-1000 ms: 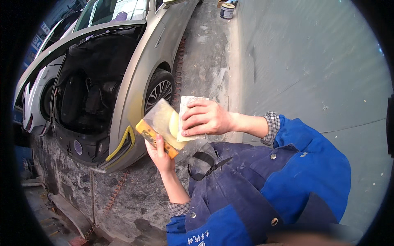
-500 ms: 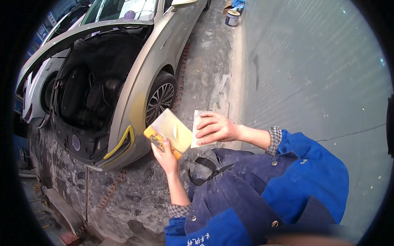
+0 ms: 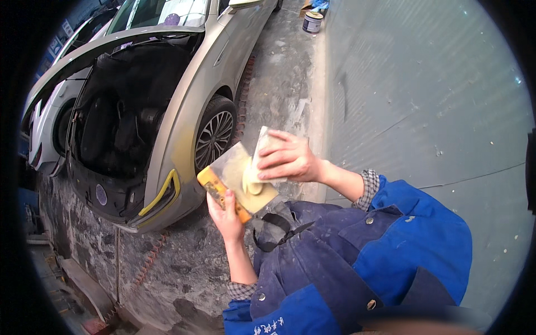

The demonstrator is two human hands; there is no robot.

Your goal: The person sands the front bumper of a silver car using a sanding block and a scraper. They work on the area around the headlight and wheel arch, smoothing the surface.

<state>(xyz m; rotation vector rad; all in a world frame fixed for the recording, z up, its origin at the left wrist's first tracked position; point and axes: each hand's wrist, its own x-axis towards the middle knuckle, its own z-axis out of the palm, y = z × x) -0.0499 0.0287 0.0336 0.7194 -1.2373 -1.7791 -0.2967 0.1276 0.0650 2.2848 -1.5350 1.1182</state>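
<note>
My left hand (image 3: 225, 215) is closed round the yellow handle of a wide putty knife (image 3: 226, 166). Its flat blade faces up and carries a smear of pale yellow filler (image 3: 252, 187). In my right hand (image 3: 290, 159) is a thin whitish rectangular spreader (image 3: 262, 146), gripped between thumb and fingers. The spreader lies over the blade's right part, its lower edge at the filler. Just left of both hands stands a beige car (image 3: 184, 111), with a yellowish patch on its front fender (image 3: 183, 146) above a yellow-edged headlight opening (image 3: 162, 195).
The car's engine bay (image 3: 134, 95) is open, and its front wheel (image 3: 215, 132) is close to my hands. A grey wall (image 3: 424, 100) runs along my right. A coiled reddish hose (image 3: 244, 97) lies beside the car. Farther off is a paint can (image 3: 312, 23).
My right hand has brought the spreader up and left, over the blade. The filler now shows as a thicker lump there. The putty knife has turned slightly in my left hand.
</note>
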